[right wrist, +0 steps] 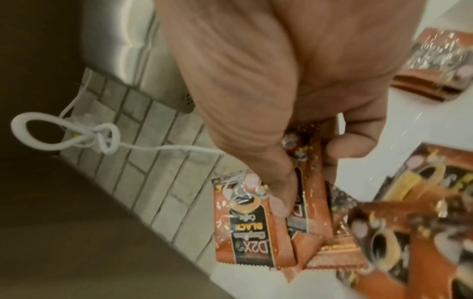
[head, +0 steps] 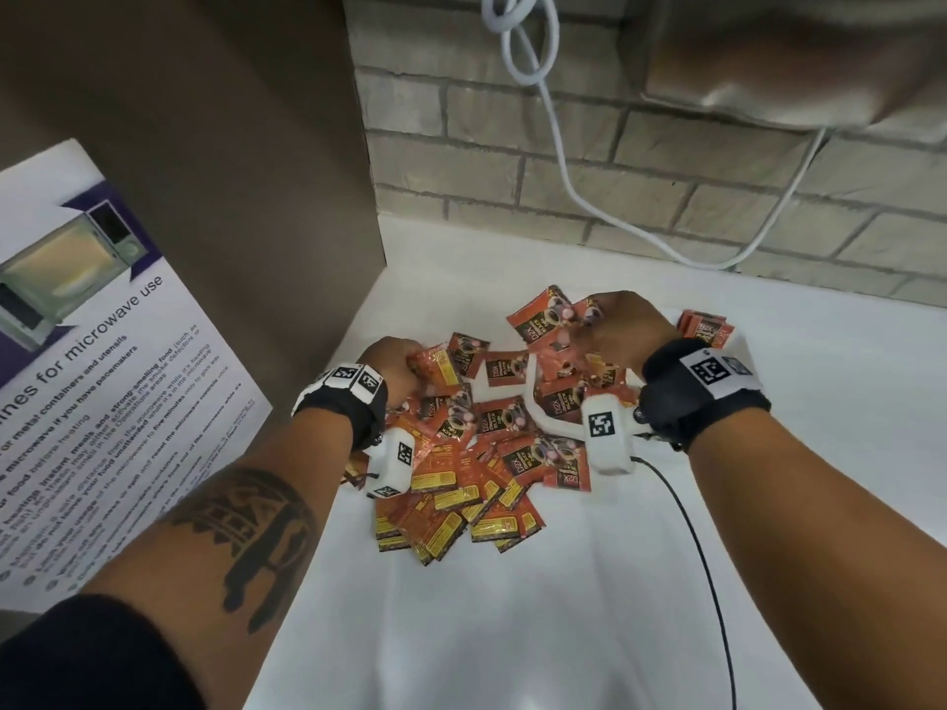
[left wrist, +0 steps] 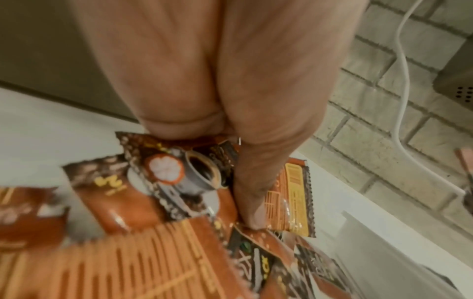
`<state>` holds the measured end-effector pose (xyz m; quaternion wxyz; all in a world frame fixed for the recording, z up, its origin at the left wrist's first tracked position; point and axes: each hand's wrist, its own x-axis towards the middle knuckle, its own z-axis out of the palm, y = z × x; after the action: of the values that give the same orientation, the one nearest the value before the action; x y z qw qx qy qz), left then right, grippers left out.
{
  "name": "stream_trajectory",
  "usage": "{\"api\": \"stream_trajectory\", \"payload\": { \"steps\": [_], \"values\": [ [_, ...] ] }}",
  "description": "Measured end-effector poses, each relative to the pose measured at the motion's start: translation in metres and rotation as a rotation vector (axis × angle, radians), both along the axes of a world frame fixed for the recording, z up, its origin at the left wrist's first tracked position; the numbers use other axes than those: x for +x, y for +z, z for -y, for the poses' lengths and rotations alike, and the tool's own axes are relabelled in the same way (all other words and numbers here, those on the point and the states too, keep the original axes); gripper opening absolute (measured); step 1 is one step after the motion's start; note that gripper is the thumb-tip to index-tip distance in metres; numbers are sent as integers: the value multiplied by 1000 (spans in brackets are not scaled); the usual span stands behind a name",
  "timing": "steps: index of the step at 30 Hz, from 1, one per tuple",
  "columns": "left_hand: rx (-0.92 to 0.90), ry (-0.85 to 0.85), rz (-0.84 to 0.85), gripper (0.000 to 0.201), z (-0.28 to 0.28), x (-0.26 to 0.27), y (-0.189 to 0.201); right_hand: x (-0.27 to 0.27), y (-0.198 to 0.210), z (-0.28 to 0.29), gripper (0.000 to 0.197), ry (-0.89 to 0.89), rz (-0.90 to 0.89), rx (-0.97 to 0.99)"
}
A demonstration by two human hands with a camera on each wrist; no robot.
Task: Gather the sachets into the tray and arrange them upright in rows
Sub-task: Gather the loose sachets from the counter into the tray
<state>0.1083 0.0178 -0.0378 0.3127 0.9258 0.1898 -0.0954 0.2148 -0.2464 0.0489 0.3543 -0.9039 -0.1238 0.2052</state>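
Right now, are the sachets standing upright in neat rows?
No, the sachets lie flat in a loose, overlapping heap on the white counter, with both hands reaching into it.

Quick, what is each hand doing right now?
Left hand: gripping sachets at the left edge of the pile.
Right hand: fingers pinching a few sachets at the far side.
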Motion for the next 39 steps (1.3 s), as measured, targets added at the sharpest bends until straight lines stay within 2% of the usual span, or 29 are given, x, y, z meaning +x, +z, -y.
{"api": "stream_trajectory", "payload": {
  "steps": [1,4,6,8,11,18,23,27,30,32,34,36,39],
  "values": [
    [-16,17,10,21,-1,1,2,5,0,8,14,-16,2,-34],
    [-12,21,43,21,-2,6,12,9,-2,25,26,-11,2,-223],
    [0,21,65,23,-3,11,18,8,-11,34,15,-28,-54,-214],
    [-4,28,86,25,-1,16,24,4,-20,40,21,-68,-140,-161],
    [9,28,102,30,4,21,32,-3,-30,42,28,12,-52,-325],
    [30,16,194,30,30,37,54,-7,-31,47,16,57,40,-310],
    [-111,57,268,26,67,53,65,-11,-27,54,12,39,99,-255],
    [-302,81,275,27,108,68,60,-13,-32,57,11,48,129,-258],
    [-352,77,265,28,134,78,51,-13,-37,56,13,28,126,-244],
    [-363,88,249,28,145,83,43,-14,-39,56,28,4,103,-217],
    [-325,67,225,27,153,87,37,-17,-39,57,35,-35,76,-168],
    [-199,-12,179,30,158,91,33,-20,-41,59,35,-88,50,-94],
    [-39,-89,150,48,162,94,31,-20,-43,63,35,-105,51,-84]
  ]
}}
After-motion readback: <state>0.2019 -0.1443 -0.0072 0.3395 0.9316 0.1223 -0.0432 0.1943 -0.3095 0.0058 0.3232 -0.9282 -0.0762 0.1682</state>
